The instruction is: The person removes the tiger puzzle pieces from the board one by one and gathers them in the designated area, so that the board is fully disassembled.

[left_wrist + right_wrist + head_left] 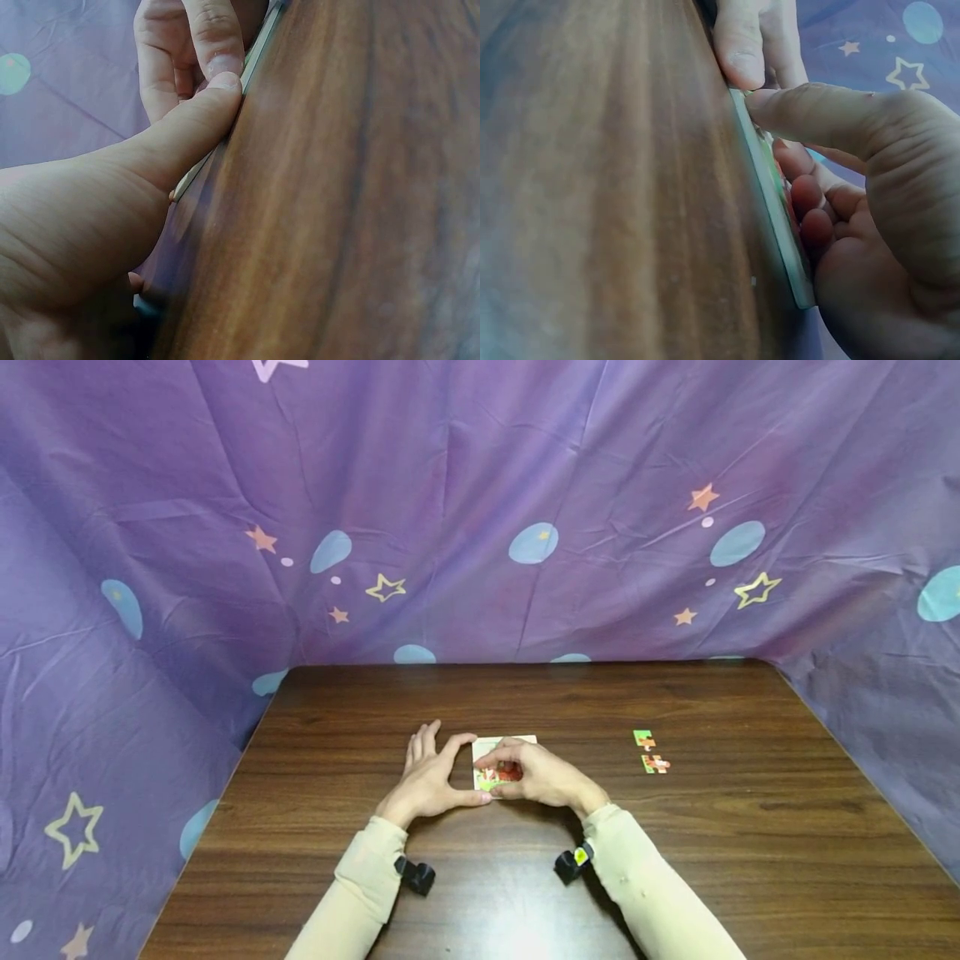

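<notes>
A small square jigsaw board (529,739) with a pale border and a red, green and white picture lies flat on the table. My left hand (427,781) holds the board at its left side, thumb at the near corner and index finger at the far corner, other fingers spread. Over the board bends my right hand (543,774), its thumb and index finger curled about a puzzle piece (487,778) at the left. The right hand covers much of the picture. In the right wrist view, the right thumb touches the board's edge (769,202) close to the left thumb.
Two loose puzzle pieces lie to the right: a green and orange one (643,738), and a red, white and green one (655,764) nearer. The brown wooden table (750,843) ends at a purple curtain (465,485) behind and on both sides.
</notes>
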`<state>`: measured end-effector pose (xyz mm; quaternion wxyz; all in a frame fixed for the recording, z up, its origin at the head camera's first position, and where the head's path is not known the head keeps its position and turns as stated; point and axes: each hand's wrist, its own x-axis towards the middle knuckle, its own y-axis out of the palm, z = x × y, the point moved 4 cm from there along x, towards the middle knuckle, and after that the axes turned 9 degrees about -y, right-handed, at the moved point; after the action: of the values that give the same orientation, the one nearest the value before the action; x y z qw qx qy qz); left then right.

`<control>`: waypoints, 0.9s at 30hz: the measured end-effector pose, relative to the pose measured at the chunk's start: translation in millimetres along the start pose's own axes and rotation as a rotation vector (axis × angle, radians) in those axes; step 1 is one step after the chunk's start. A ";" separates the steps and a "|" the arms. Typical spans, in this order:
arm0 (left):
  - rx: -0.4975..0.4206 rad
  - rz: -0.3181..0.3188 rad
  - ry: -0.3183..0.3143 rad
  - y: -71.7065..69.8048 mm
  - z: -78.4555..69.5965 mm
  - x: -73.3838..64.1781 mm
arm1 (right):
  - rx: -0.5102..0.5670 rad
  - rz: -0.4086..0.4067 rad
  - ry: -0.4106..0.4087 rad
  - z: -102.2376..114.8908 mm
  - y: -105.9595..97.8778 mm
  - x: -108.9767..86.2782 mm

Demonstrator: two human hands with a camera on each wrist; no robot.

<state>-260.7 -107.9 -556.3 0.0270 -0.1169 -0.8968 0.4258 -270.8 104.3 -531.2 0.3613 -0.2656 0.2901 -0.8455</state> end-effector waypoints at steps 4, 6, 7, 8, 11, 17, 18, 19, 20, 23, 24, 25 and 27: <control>-0.001 0.004 -0.004 0.0 0.1 0.3 | 0.011 0.012 0.012 -0.1 -1.3 -0.2; 0.000 0.001 -0.003 -0.1 0.2 0.4 | 0.014 0.008 0.029 -1.3 -1.5 0.2; 0.000 -0.001 -0.002 -0.1 0.2 0.4 | 0.013 0.003 0.037 -2.1 -1.4 0.4; 0.001 -0.003 -0.002 -0.1 0.3 0.4 | 0.015 -0.002 0.041 -2.5 -1.3 0.7; 0.002 -0.007 0.001 0.2 0.6 0.4 | 0.033 -0.016 0.065 -3.8 -1.0 1.6; 0.007 -0.006 -0.001 0.6 0.8 0.1 | 0.050 -0.033 0.076 -3.8 -1.2 2.1; 0.009 -0.006 -0.001 0.6 0.8 0.1 | 0.047 -0.035 0.076 -3.7 -1.4 2.0; 0.011 -0.007 0.000 0.5 0.6 0.2 | 0.045 -0.036 0.076 -3.5 -1.6 1.9; 0.014 -0.008 0.001 0.6 0.5 0.3 | 0.044 -0.037 0.073 -3.9 -1.5 1.9; 0.019 -0.005 -0.003 0.0 0.2 0.5 | 0.036 -0.039 0.069 -4.0 -1.9 1.4; 0.019 -0.003 -0.005 0.0 0.1 0.6 | 0.032 -0.041 0.069 -4.1 -2.2 1.2; 0.020 0.000 -0.008 -0.1 0.0 0.6 | 0.026 -0.042 0.068 -4.4 -2.5 1.1; 0.022 0.004 -0.015 -0.3 -0.2 0.6 | 0.015 -0.048 0.065 -4.7 -3.3 0.6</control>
<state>-261.3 -107.8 -556.0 0.0206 -0.1154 -0.8921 0.4364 -275.7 107.1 -532.0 0.3333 -0.2420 0.2890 -0.8642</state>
